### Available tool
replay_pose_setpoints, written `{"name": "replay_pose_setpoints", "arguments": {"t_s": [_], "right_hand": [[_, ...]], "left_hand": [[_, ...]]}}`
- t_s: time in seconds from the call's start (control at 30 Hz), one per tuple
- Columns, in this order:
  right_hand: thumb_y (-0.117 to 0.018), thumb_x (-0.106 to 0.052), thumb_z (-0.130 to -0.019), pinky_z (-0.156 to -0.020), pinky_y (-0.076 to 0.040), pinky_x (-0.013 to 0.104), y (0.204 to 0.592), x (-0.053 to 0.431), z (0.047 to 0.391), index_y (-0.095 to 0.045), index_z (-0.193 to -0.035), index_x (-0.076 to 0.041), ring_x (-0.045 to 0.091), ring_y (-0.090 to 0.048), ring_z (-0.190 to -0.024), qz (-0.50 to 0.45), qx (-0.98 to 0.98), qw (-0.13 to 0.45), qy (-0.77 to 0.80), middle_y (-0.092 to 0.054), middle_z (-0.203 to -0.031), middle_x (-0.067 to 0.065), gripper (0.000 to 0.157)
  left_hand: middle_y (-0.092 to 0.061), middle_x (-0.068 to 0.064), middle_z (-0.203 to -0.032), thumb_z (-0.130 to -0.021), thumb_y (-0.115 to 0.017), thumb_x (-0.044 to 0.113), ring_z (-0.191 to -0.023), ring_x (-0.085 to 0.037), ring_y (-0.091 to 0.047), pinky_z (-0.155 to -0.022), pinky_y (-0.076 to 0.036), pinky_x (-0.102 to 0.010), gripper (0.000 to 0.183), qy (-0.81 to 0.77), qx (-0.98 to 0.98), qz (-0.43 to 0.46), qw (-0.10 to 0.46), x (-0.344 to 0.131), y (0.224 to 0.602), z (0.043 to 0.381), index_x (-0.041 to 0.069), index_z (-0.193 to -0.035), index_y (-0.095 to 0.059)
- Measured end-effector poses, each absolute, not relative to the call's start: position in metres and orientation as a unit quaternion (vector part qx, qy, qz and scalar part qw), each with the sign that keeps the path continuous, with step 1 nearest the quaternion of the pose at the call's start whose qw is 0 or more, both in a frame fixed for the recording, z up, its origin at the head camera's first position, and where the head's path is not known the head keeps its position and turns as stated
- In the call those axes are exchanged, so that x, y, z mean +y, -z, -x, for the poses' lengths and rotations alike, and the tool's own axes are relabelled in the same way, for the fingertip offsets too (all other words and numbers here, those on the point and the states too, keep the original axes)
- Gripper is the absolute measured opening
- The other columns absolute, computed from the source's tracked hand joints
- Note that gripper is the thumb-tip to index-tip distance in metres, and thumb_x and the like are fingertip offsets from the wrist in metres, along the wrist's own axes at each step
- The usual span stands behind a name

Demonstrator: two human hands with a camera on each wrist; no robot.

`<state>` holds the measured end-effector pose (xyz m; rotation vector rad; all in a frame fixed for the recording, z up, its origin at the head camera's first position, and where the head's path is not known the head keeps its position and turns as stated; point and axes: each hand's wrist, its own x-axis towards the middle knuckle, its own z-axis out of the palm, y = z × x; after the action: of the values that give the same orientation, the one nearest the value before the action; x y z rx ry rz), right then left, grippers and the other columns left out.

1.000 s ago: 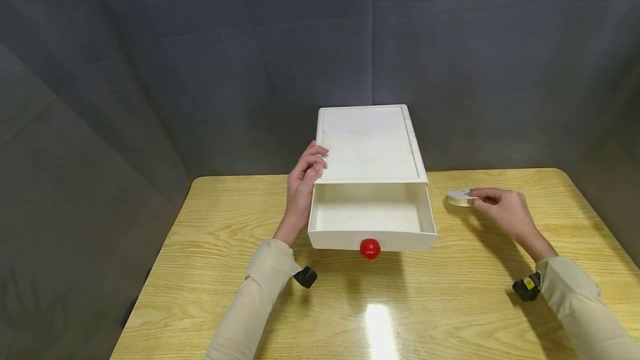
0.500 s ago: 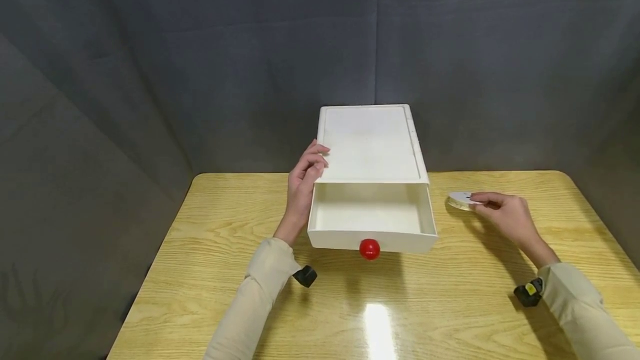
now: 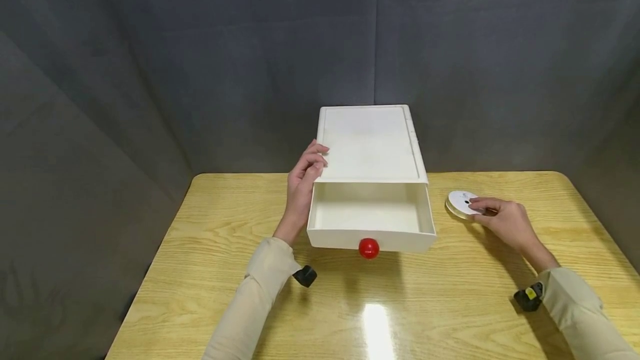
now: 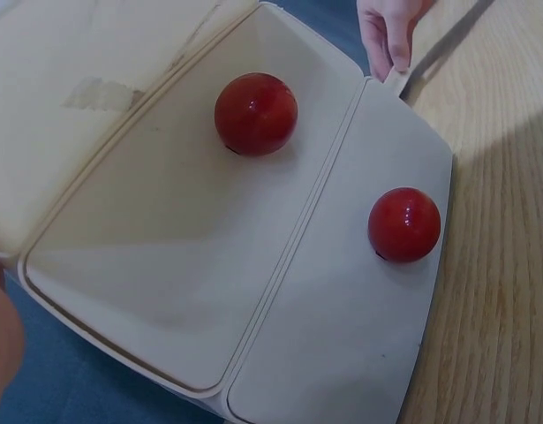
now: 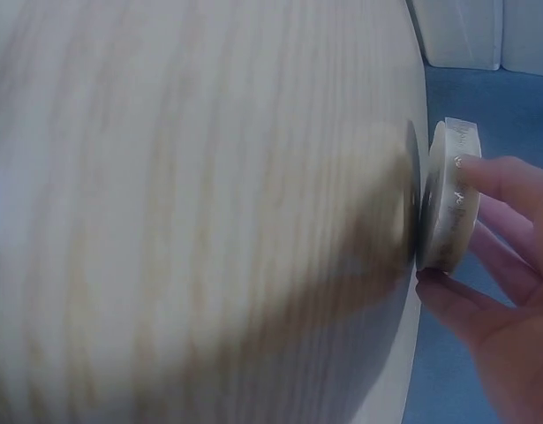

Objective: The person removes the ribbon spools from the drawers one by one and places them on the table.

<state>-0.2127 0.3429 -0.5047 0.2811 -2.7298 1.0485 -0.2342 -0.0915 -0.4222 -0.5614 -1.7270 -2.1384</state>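
A white plastic drawer cabinet point(image 3: 367, 140) stands at the back of the table, its top drawer point(image 3: 370, 241) pulled out with nothing in it. My left hand point(image 3: 301, 182) rests on the cabinet's left top edge, fingers loosely bent over the top. Only a bit of that hand shows in the left wrist view. To the right of the cabinet, my right hand point(image 3: 507, 224) pinches a ribbon spool point(image 3: 461, 200) between thumb and fingers. In the right wrist view the spool's pale ribbon point(image 5: 461, 194) carries script lettering. The spool is at the tabletop; full contact I cannot tell.
Red round knobs sit on the drawer fronts: an upper knob point(image 4: 256, 115) and a lower knob point(image 4: 404, 224). The wooden table point(image 3: 225, 293) has its back edge near a dark grey curtain point(image 3: 250, 71). The open drawer juts toward me between both hands.
The spool in my right hand has turned from nearly edge-on to showing its white round face, and the right hand has shifted slightly toward me. My left hand and the drawer hold still.
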Motion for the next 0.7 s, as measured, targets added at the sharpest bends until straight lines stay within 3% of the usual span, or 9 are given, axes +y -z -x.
{"name": "replay_pose_setpoints", "arguments": {"t_s": [0.2, 0.23, 0.3, 0.37, 0.43, 0.47, 0.5, 0.57, 0.7], "right_hand": [[-0.085, -0.017, -0.086, -0.076, -0.044, 0.001, 0.503, 0.344, 0.211, -0.082, -0.100, -0.004, -0.025, -0.049, -0.095, -0.102, -0.927, 0.072, -0.353, -0.073, -0.119, 0.021, 0.019], [-0.085, -0.018, -0.087, -0.076, -0.043, 0.001, 0.501, 0.344, 0.212, -0.082, -0.099, -0.005, -0.018, -0.057, -0.098, -0.106, -0.929, 0.064, -0.348, -0.072, -0.121, 0.020, 0.018], [-0.082, -0.020, -0.089, -0.091, -0.052, 0.015, 0.499, 0.343, 0.213, -0.082, -0.098, -0.006, 0.002, -0.066, -0.114, -0.114, -0.933, 0.050, -0.339, -0.071, -0.123, 0.020, 0.017], [-0.079, -0.021, -0.092, -0.102, -0.054, 0.038, 0.497, 0.339, 0.213, -0.081, -0.103, -0.004, 0.029, -0.063, -0.127, -0.116, -0.933, 0.046, -0.339, -0.070, -0.125, 0.021, 0.021], [-0.075, -0.021, -0.095, -0.102, -0.049, 0.062, 0.495, 0.334, 0.211, -0.079, -0.108, 0.000, 0.055, -0.052, -0.129, -0.117, -0.932, 0.053, -0.340, -0.069, -0.125, 0.024, 0.025], [-0.073, -0.021, -0.097, -0.099, -0.045, 0.070, 0.493, 0.330, 0.210, -0.077, -0.111, 0.002, 0.056, -0.052, -0.129, -0.118, -0.930, 0.061, -0.342, -0.068, -0.125, 0.026, 0.027], [-0.071, -0.021, -0.098, -0.097, -0.047, 0.068, 0.490, 0.326, 0.207, -0.076, -0.114, 0.003, 0.054, -0.055, -0.127, -0.116, -0.929, 0.072, -0.343, -0.068, -0.124, 0.027, 0.029], [-0.070, -0.021, -0.100, -0.093, -0.055, 0.051, 0.479, 0.316, 0.201, -0.075, -0.118, 0.003, 0.045, -0.064, -0.119, -0.114, -0.923, 0.101, -0.354, -0.070, -0.121, 0.026, 0.030], [-0.067, -0.015, -0.101, -0.079, -0.054, 0.015, 0.446, 0.291, 0.185, -0.074, -0.121, 0.000, 0.010, -0.071, -0.101, -0.118, -0.886, 0.136, -0.427, -0.076, -0.113, 0.011, 0.026]], "left_hand": [[-0.064, 0.009, -0.122, -0.099, -0.049, 0.006, -0.152, -0.023, -0.031, -0.127, -0.021, -0.036, 0.020, 0.746, -0.611, 0.196, 0.175, -0.090, 0.422, 0.233, 0.016, -0.091, -0.064], [-0.064, 0.010, -0.122, -0.098, -0.049, 0.006, -0.152, -0.023, -0.031, -0.127, -0.021, -0.036, 0.018, 0.745, -0.612, 0.196, 0.178, -0.090, 0.422, 0.234, 0.012, -0.089, -0.064], [-0.064, 0.010, -0.121, -0.098, -0.049, 0.006, -0.152, -0.022, -0.032, -0.127, -0.021, -0.037, 0.017, 0.743, -0.614, 0.196, 0.181, -0.091, 0.422, 0.234, 0.007, -0.089, -0.063], [-0.064, 0.010, -0.121, -0.098, -0.048, 0.006, -0.152, -0.023, -0.032, -0.127, -0.021, -0.037, 0.016, 0.742, -0.615, 0.195, 0.183, -0.092, 0.423, 0.233, 0.000, -0.090, -0.061], [-0.064, 0.009, -0.121, -0.098, -0.049, 0.006, -0.152, -0.023, -0.032, -0.127, -0.021, -0.037, 0.017, 0.743, -0.615, 0.192, 0.182, -0.093, 0.423, 0.233, -0.005, -0.092, -0.060], [-0.064, 0.009, -0.122, -0.098, -0.048, 0.006, -0.152, -0.023, -0.032, -0.127, -0.021, -0.037, 0.017, 0.744, -0.614, 0.189, 0.181, -0.094, 0.423, 0.232, -0.001, -0.091, -0.061], [-0.064, 0.009, -0.122, -0.099, -0.048, 0.007, -0.152, -0.023, -0.032, -0.127, -0.021, -0.037, 0.017, 0.746, -0.613, 0.187, 0.181, -0.095, 0.423, 0.231, -0.001, -0.091, -0.061], [-0.064, 0.009, -0.122, -0.099, -0.049, 0.007, -0.152, -0.023, -0.031, -0.126, -0.021, -0.038, 0.018, 0.748, -0.612, 0.186, 0.179, -0.095, 0.423, 0.230, 0.008, -0.090, -0.064], [-0.064, 0.009, -0.123, -0.098, -0.049, 0.007, -0.152, -0.024, -0.030, -0.127, -0.020, -0.038, 0.021, 0.749, -0.608, 0.189, 0.180, -0.097, 0.421, 0.230, 0.017, -0.090, -0.065]]}}
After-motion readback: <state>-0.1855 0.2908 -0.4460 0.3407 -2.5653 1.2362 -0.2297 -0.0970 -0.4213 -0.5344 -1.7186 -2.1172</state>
